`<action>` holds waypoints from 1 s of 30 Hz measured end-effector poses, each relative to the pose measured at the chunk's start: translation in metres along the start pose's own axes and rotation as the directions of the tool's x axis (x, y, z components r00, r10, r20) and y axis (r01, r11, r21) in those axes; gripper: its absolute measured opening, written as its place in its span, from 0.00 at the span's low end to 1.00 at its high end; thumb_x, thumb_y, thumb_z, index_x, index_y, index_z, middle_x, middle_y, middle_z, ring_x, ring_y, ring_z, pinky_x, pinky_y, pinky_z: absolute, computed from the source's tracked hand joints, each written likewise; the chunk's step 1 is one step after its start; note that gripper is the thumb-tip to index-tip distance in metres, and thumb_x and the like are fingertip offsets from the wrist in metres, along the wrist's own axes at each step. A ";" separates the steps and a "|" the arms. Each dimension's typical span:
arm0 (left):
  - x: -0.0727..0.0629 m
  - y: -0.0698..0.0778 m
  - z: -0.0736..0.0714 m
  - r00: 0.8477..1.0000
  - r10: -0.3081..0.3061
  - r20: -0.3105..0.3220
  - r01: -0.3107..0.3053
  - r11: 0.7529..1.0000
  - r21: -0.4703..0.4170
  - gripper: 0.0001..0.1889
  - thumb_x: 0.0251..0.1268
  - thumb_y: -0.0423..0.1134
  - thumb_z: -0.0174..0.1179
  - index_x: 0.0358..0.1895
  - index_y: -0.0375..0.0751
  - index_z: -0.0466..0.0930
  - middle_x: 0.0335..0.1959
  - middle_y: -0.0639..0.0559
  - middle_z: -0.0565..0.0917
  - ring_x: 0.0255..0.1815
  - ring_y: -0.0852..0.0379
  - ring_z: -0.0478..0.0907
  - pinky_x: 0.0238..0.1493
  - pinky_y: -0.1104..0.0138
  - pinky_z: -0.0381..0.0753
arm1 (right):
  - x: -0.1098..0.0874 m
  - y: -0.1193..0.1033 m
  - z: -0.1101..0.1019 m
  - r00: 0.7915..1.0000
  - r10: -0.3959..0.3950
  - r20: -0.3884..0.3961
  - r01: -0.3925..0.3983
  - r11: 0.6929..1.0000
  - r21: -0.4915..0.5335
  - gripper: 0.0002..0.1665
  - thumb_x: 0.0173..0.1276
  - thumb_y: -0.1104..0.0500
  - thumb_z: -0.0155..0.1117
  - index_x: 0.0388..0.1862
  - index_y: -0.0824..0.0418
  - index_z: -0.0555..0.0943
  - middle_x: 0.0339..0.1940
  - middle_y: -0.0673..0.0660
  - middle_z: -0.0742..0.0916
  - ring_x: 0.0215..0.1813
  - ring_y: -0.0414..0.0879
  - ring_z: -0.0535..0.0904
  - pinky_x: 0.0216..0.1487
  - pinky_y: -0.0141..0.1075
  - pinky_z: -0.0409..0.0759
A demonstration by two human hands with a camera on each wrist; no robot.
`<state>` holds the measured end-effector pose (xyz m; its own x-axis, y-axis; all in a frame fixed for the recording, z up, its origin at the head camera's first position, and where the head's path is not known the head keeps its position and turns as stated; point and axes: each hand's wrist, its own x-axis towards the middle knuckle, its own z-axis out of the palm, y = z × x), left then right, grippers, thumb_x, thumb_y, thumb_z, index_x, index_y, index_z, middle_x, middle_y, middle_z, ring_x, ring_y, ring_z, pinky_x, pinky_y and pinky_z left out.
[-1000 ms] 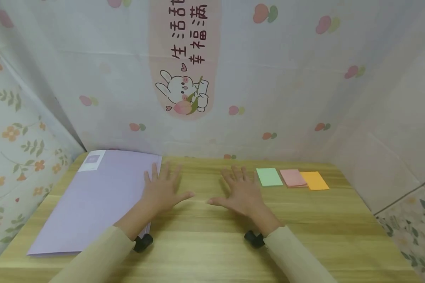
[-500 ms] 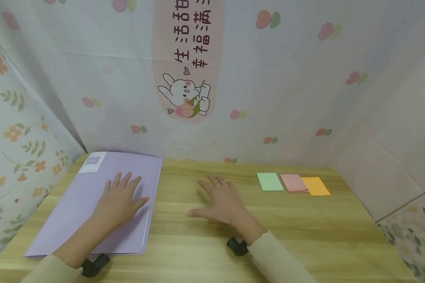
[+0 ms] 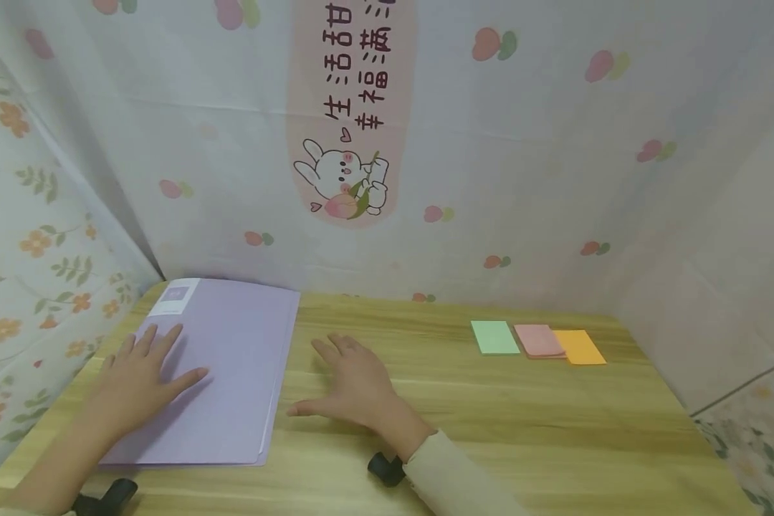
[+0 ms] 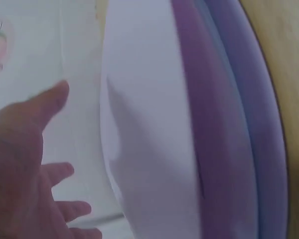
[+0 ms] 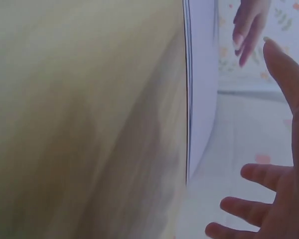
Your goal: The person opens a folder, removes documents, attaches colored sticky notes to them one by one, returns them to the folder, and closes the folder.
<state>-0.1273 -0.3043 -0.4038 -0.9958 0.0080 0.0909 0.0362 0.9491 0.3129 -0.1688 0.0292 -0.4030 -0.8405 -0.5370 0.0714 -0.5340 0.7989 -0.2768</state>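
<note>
A light purple folder (image 3: 232,365) with a white label (image 3: 175,296) at its top left corner lies on the left of the table. Over the folder's left side is my left hand (image 3: 132,383), fingers spread and holding nothing; in the left wrist view that hand (image 4: 20,164) stands apart from the folder (image 4: 144,119), whose layered edges show. My right hand (image 3: 357,383) hovers just right of the folder's right edge, thumb stretched toward it. The right wrist view has the hand (image 5: 284,184) with extended fingers beside the thin folder edge (image 5: 202,84).
Toward the back right of the wooden table (image 3: 490,430) lie a green sticky note pad (image 3: 495,337), a pink pad (image 3: 538,340) and an orange pad (image 3: 580,347); pink and orange overlap. A printed cloth (image 3: 522,179) hangs behind the table.
Both hands have moved left. The left hand went from the folder's right edge across to its left side; the right hand came from near the green pad toward the folder. The folder looks unmoved.
</note>
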 end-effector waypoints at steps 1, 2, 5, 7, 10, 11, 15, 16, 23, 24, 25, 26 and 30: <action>-0.002 -0.006 0.000 1.000 -0.008 0.003 0.008 1.000 -0.009 0.51 0.67 0.67 0.57 0.79 0.33 0.52 0.75 0.14 0.48 0.69 0.07 0.46 0.62 0.19 0.47 | 0.001 -0.004 0.003 1.000 0.001 0.014 -0.001 1.000 0.005 0.64 0.48 0.14 0.62 0.80 0.44 0.63 0.81 0.55 0.68 0.81 0.55 0.64 0.78 0.51 0.67; -0.003 -0.012 0.000 1.000 -0.012 0.007 0.012 1.000 -0.016 0.51 0.67 0.67 0.57 0.80 0.34 0.51 0.75 0.13 0.46 0.69 0.07 0.46 0.62 0.19 0.47 | 0.003 -0.008 0.006 0.999 0.002 0.033 -0.002 1.000 0.015 0.64 0.48 0.14 0.61 0.80 0.43 0.62 0.81 0.55 0.67 0.81 0.55 0.63 0.78 0.52 0.66; -0.006 -0.028 0.001 0.999 -0.020 0.026 0.021 0.999 -0.042 0.50 0.69 0.66 0.56 0.80 0.33 0.48 0.74 0.11 0.43 0.68 0.06 0.44 0.62 0.19 0.46 | 0.007 -0.020 0.016 0.997 -0.002 0.079 0.000 1.000 0.029 0.65 0.48 0.13 0.60 0.81 0.41 0.59 0.83 0.54 0.64 0.83 0.56 0.59 0.80 0.52 0.63; -0.008 -0.037 0.003 0.999 -0.021 0.026 0.023 0.998 -0.057 0.51 0.70 0.64 0.56 0.80 0.30 0.47 0.73 0.09 0.43 0.69 0.07 0.44 0.63 0.20 0.47 | 0.010 -0.027 0.021 0.994 -0.006 0.105 0.003 1.000 0.028 0.66 0.48 0.13 0.59 0.82 0.39 0.57 0.83 0.54 0.63 0.83 0.58 0.58 0.80 0.53 0.63; -0.010 -0.046 0.006 0.999 -0.024 0.046 0.028 0.996 -0.090 0.52 0.71 0.63 0.55 0.79 0.27 0.43 0.71 0.07 0.41 0.69 0.07 0.42 0.63 0.21 0.47 | 0.015 -0.039 0.028 0.991 -0.018 0.134 0.017 1.000 0.015 0.66 0.47 0.13 0.60 0.82 0.37 0.55 0.84 0.54 0.62 0.82 0.62 0.59 0.79 0.55 0.64; -0.011 -0.047 0.007 0.998 -0.025 0.054 0.030 0.995 -0.099 0.52 0.71 0.63 0.55 0.79 0.26 0.42 0.71 0.07 0.41 0.69 0.07 0.42 0.63 0.21 0.48 | 0.017 -0.042 0.030 0.990 -0.025 0.140 0.025 1.000 0.000 0.66 0.47 0.12 0.59 0.82 0.37 0.55 0.84 0.55 0.61 0.82 0.63 0.59 0.78 0.56 0.65; -0.013 -0.052 0.010 0.995 -0.036 0.091 0.048 0.990 -0.132 0.51 0.74 0.63 0.51 0.79 0.25 0.38 0.70 0.06 0.36 0.68 0.06 0.40 0.62 0.20 0.47 | 0.022 -0.056 0.036 0.986 -0.038 0.159 0.045 0.998 -0.039 0.64 0.49 0.12 0.57 0.82 0.36 0.55 0.84 0.57 0.59 0.82 0.64 0.58 0.79 0.56 0.63; -0.013 -0.053 0.010 0.995 -0.049 0.090 0.062 0.987 -0.147 0.51 0.75 0.62 0.51 0.78 0.23 0.38 0.70 0.06 0.36 0.68 0.06 0.40 0.62 0.20 0.47 | 0.023 -0.058 0.037 0.986 -0.037 0.161 0.045 0.998 -0.048 0.64 0.50 0.12 0.56 0.82 0.35 0.55 0.84 0.58 0.59 0.83 0.63 0.57 0.80 0.55 0.63; -0.008 -0.059 0.010 0.988 -0.157 0.000 0.153 0.964 -0.217 0.49 0.78 0.57 0.49 0.72 0.09 0.41 0.65 0.05 0.52 0.66 0.09 0.51 0.65 0.25 0.55 | 0.027 -0.070 0.043 0.984 0.009 0.175 0.001 0.998 -0.059 0.60 0.56 0.13 0.50 0.82 0.38 0.55 0.85 0.56 0.58 0.85 0.53 0.53 0.84 0.45 0.56; -0.007 -0.058 0.010 0.986 -0.169 -0.003 0.164 0.961 -0.221 0.49 0.77 0.56 0.49 0.72 0.09 0.43 0.65 0.06 0.55 0.65 0.10 0.53 0.64 0.25 0.56 | 0.028 -0.070 0.043 0.983 0.014 0.183 -0.003 0.998 -0.061 0.60 0.56 0.13 0.49 0.82 0.38 0.55 0.85 0.56 0.58 0.85 0.52 0.53 0.84 0.45 0.55; -0.007 -0.058 0.009 0.984 -0.181 -0.002 0.176 0.959 -0.224 0.48 0.77 0.56 0.49 0.71 0.09 0.44 0.64 0.06 0.56 0.65 0.10 0.54 0.63 0.26 0.58 | 0.028 -0.070 0.043 0.981 0.017 0.192 -0.004 0.998 -0.070 0.59 0.57 0.13 0.48 0.82 0.38 0.54 0.85 0.55 0.58 0.86 0.52 0.52 0.84 0.44 0.55; -0.006 -0.057 0.009 0.981 -0.193 -0.001 0.188 0.957 -0.223 0.48 0.77 0.57 0.50 0.71 0.09 0.46 0.64 0.06 0.57 0.64 0.10 0.55 0.62 0.26 0.59 | 0.028 -0.071 0.043 0.980 0.019 0.199 -0.003 0.997 -0.083 0.59 0.57 0.13 0.48 0.83 0.38 0.53 0.85 0.54 0.57 0.86 0.51 0.52 0.84 0.44 0.54; -0.005 -0.053 0.006 0.975 -0.222 0.009 0.219 0.948 -0.231 0.49 0.75 0.59 0.52 0.71 0.11 0.49 0.64 0.07 0.58 0.64 0.11 0.56 0.62 0.26 0.60 | 0.028 -0.069 0.044 0.975 0.024 0.220 0.006 0.991 -0.136 0.60 0.58 0.13 0.46 0.83 0.39 0.52 0.85 0.54 0.56 0.86 0.50 0.50 0.84 0.43 0.54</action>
<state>-0.1252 -0.3526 -0.4268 -0.9796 -0.2006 0.0106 -0.1639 0.8289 0.5348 -0.1511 -0.0530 -0.4236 -0.8127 -0.5637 -0.1476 -0.5463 0.8252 -0.1434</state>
